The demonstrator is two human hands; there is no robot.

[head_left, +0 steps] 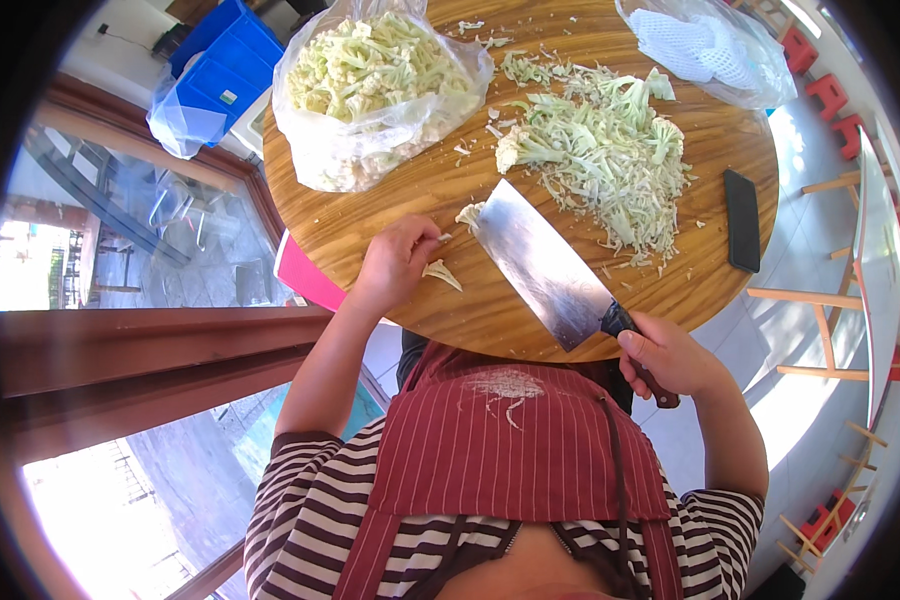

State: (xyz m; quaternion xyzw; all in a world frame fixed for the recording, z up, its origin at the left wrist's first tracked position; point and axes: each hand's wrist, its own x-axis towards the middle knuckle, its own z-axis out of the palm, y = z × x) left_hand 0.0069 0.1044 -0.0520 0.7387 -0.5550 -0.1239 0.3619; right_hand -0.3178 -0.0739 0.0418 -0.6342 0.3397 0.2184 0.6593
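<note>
My right hand (668, 357) grips the dark handle of a wide steel cleaver (542, 266), whose blade lies slanted over the round wooden table (390, 220). My left hand (397, 262) rests on the table with its fingers pinched on a small cauliflower bit at the blade's far corner. One small cauliflower piece (442, 273) lies beside that hand. A heap of cauliflower stems and trimmings (610, 160) spreads beyond the blade. A clear plastic bag (370, 85) full of cauliflower florets sits at the far left of the table.
A black phone (741, 219) lies at the table's right edge. A second plastic bag with white netting (705, 48) sits at the far right. Blue crates (220, 60) stand beyond the table on the left. Wooden chairs (820, 300) and red stools (832, 92) stand to the right.
</note>
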